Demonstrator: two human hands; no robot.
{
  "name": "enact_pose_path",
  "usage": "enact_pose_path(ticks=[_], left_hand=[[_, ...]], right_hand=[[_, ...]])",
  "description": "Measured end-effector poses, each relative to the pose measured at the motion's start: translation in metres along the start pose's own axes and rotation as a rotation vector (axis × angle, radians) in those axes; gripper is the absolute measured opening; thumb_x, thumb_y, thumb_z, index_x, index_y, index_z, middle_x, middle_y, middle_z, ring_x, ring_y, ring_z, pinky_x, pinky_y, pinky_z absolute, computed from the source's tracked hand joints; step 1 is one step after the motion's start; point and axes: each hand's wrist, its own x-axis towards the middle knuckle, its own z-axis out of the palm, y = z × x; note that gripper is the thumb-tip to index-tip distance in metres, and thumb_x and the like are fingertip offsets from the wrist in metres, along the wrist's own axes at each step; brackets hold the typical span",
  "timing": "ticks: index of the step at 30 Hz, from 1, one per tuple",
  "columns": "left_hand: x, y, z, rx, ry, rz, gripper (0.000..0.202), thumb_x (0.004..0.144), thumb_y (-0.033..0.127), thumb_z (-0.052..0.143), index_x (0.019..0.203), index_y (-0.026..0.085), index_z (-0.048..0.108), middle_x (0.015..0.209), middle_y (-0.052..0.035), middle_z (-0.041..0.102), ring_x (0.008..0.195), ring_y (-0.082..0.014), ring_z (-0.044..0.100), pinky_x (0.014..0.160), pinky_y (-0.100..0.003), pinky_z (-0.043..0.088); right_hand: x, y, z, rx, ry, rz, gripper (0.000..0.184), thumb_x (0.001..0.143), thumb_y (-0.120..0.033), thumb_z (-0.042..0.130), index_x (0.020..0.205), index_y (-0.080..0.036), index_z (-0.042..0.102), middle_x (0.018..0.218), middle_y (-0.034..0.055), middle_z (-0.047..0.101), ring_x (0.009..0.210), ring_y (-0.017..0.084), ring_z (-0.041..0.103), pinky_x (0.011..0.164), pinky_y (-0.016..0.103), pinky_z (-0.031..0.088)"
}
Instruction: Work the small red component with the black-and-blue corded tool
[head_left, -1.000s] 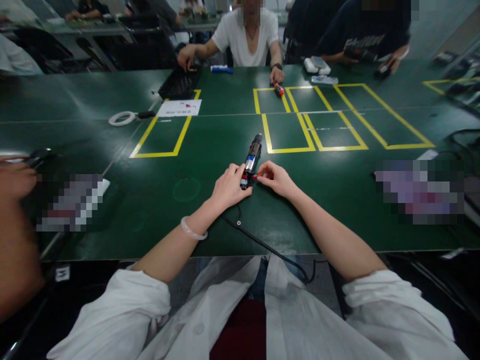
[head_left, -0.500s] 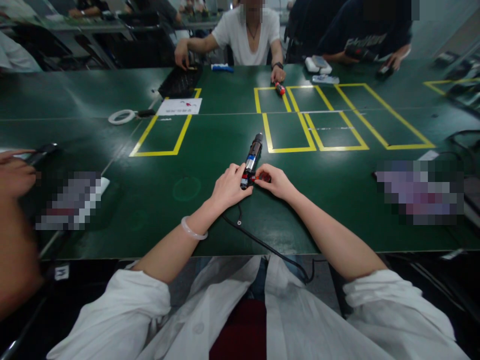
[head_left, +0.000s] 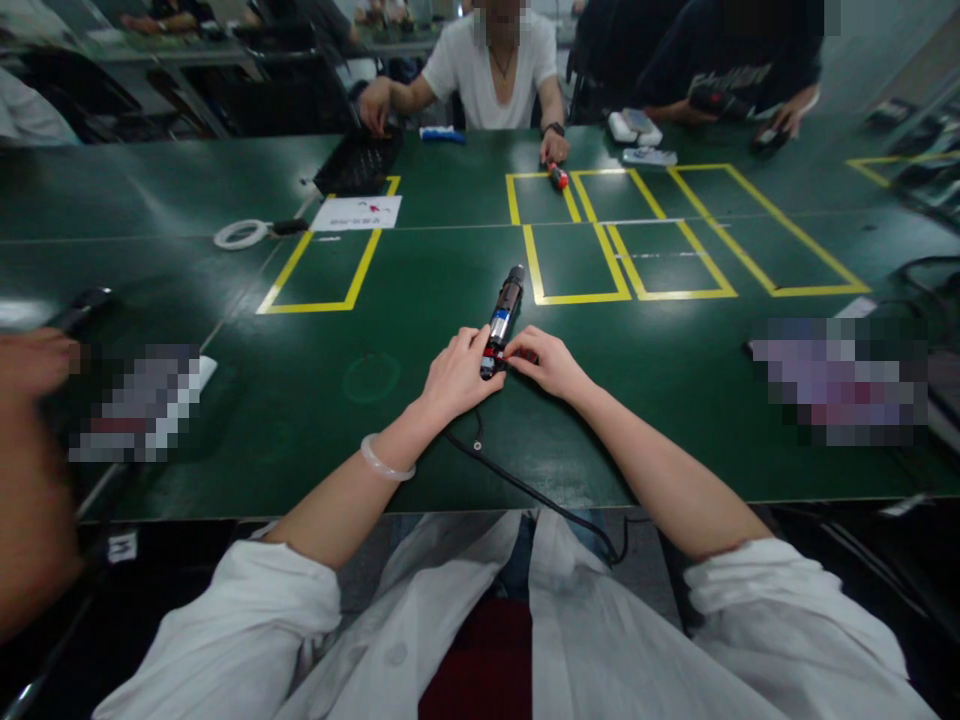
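Note:
An opened drill-like power tool (head_left: 505,308) lies on the green table in front of me, its narrow tip pointing away and a silver and blue motor section showing. My left hand (head_left: 457,368) is closed around its near end, thumb and fingers on either side. On the other side my right hand (head_left: 549,362) pinches a small red and black part (head_left: 529,355) against that near end. Fingers hide most of this part, so its kind is unclear. A black cord (head_left: 517,482) runs from under my left hand over the table edge, and a short lead with a ring terminal (head_left: 478,446) lies beside it.
Yellow tape outlines (head_left: 581,298) mark the table. Further back are a white cable coil (head_left: 241,234), a paper sheet (head_left: 356,212), a black tray (head_left: 360,165) and a red screwdriver (head_left: 558,177) under a co-worker's hand. Blurred flat items lie left and right.
My right hand's fingertips have shifted slightly left, closer in to the tool's near end. The left hand and the tool stay put. The co-worker's hand at the tray has moved a little.

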Motion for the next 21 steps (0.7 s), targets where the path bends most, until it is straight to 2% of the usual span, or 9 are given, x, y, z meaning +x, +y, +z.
enact_pose_path(ticks=[5,11,18,21], left_hand=[[0.0,0.0005,0.0015,0.018,0.017,-0.004,0.07,0.087,0.044,0.06,0.147,0.017,0.037,0.133,-0.0138,0.049,0.119,-0.0295,0.052,0.09,-0.039,0.052],[0.0009,0.0048,0.0008,0.076,0.023,-0.015,0.068,0.09,0.05,0.057,0.147,0.016,0.039,0.131,-0.0149,0.051,0.114,-0.0301,0.055,0.089,-0.039,0.05],[0.0032,0.0093,0.0009,0.093,0.018,-0.043,0.067,0.093,0.054,0.053,0.146,0.016,0.04,0.127,-0.0163,0.052,0.114,-0.0311,0.055,0.093,-0.04,0.046],[0.0033,0.0098,0.0004,0.092,0.015,-0.048,0.067,0.093,0.053,0.054,0.147,0.016,0.039,0.126,-0.0162,0.053,0.113,-0.0308,0.055,0.092,-0.04,0.046]], right_hand=[[0.0006,-0.0018,0.0008,-0.003,0.021,0.036,0.004,0.089,-0.021,0.063,0.092,-0.019,0.064,0.088,0.0036,0.061,0.075,0.017,0.057,0.072,0.029,0.045],[0.001,0.0002,-0.0004,0.052,0.027,0.088,0.005,0.085,-0.022,0.066,0.086,-0.018,0.062,0.083,0.002,0.062,0.069,0.015,0.055,0.069,0.028,0.044],[0.0011,-0.0012,-0.0017,0.043,0.02,0.059,0.001,0.085,-0.02,0.065,0.085,-0.019,0.065,0.085,0.0029,0.063,0.076,0.017,0.057,0.073,0.03,0.045],[0.0018,-0.0025,-0.0013,0.029,0.018,0.02,0.004,0.087,-0.02,0.063,0.085,-0.019,0.067,0.089,0.0043,0.062,0.079,0.018,0.058,0.075,0.03,0.045]])
